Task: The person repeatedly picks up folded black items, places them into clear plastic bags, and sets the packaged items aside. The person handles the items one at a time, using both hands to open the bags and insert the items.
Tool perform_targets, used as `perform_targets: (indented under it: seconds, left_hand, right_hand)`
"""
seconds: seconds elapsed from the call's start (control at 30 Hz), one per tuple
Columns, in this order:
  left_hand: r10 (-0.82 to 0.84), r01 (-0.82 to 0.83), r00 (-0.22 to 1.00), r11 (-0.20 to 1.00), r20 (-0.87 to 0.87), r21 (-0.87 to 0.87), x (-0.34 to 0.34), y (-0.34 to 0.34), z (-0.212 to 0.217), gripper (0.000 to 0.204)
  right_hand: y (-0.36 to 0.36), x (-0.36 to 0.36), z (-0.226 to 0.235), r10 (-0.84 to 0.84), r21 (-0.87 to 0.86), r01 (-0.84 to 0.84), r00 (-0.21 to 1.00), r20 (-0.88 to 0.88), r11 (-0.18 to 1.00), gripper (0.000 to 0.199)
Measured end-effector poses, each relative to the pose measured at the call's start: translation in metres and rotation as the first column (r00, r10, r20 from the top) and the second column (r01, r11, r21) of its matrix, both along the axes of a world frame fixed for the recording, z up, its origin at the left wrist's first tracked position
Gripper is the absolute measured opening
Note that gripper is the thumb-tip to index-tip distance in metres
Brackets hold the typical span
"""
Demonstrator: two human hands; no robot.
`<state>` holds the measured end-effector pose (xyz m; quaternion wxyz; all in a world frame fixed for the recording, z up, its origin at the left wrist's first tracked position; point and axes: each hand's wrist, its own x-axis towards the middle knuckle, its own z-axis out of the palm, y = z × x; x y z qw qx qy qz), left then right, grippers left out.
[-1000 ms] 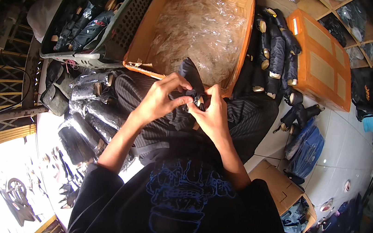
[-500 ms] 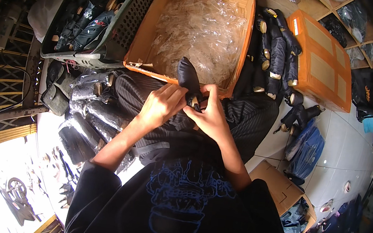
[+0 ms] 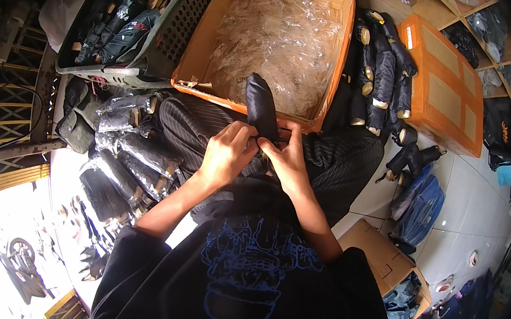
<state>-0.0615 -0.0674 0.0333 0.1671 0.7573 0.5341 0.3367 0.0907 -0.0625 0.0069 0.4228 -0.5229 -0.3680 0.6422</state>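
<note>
A folded black umbrella (image 3: pixel 261 105) points up and away from me over my lap, its rounded end overlapping the near edge of the open carton. My left hand (image 3: pixel 229 148) pinches the lower end from the left, fingers curled against it. From the other side my right hand (image 3: pixel 285 153) closes round the same end, thumb pressed toward the left fingers. The handle end is mostly hidden between my hands. Inside the orange-edged cardboard box (image 3: pixel 336 61) lies a heap of clear plastic sleeves (image 3: pixel 276 44).
On the left stands a dark green perforated crate (image 3: pixel 180 23) of folded umbrellas. Plastic-wrapped umbrellas (image 3: pixel 121 136) lie below it. At right are stacked black umbrellas (image 3: pixel 381 79), a taped orange carton (image 3: pixel 440 86), a blue package (image 3: pixel 421 202) and an open box (image 3: pixel 378 251) holding dark cloth.
The umbrella has turned so its side lies smoother and straighter toward me. My left hand has shifted slightly down and right, and both hands now grip closer around its lower end.
</note>
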Motion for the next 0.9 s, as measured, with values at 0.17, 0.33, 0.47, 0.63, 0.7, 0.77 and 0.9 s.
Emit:
perform_targets:
  seconds: [0.17,0.33,0.47,0.63,0.7,0.77,0.9]
  left_hand:
    - [-0.005,0.000,0.999,0.987,0.032,0.163,-0.001,0.000,-0.009,0.022]
    - [-0.002,-0.003,1.000,0.974,0.020,0.228,-0.001,0.000,-0.015,0.024]
    - [0.003,0.002,0.999,0.992,-0.040,0.123,0.000,-0.002,-0.011,0.027]
    - [-0.012,0.004,0.999,0.980,0.036,0.198,-0.002,-0.003,-0.019,0.027]
    - [-0.021,0.016,1.000,0.969,0.017,0.248,-0.005,-0.001,-0.020,0.027]
    - [-0.050,0.051,0.999,0.972,-0.010,0.231,-0.007,0.004,-0.017,0.026]
    - [-0.012,0.020,0.991,0.998,-0.131,0.058,-0.002,0.009,0.002,0.026]
  right_hand:
    - [-0.002,-0.003,0.015,-0.022,-0.057,0.023,1.000,0.015,0.998,0.055]
    - [-0.006,-0.005,0.003,-0.097,-0.137,0.057,0.949,-0.301,0.989,0.053]
    - [-0.006,0.000,-0.003,-0.035,-0.095,0.011,0.966,-0.255,0.995,0.049]
    - [-0.003,-0.002,0.001,-0.046,-0.096,0.023,0.970,-0.241,0.995,0.054]
    - [-0.002,-0.004,0.001,-0.038,-0.080,0.020,0.973,-0.229,0.997,0.054]
    - [0.000,-0.004,0.006,-0.023,-0.089,0.007,0.983,-0.180,0.996,0.053]
    - [0.004,-0.003,0.007,-0.013,-0.096,0.000,0.991,-0.136,0.995,0.053]
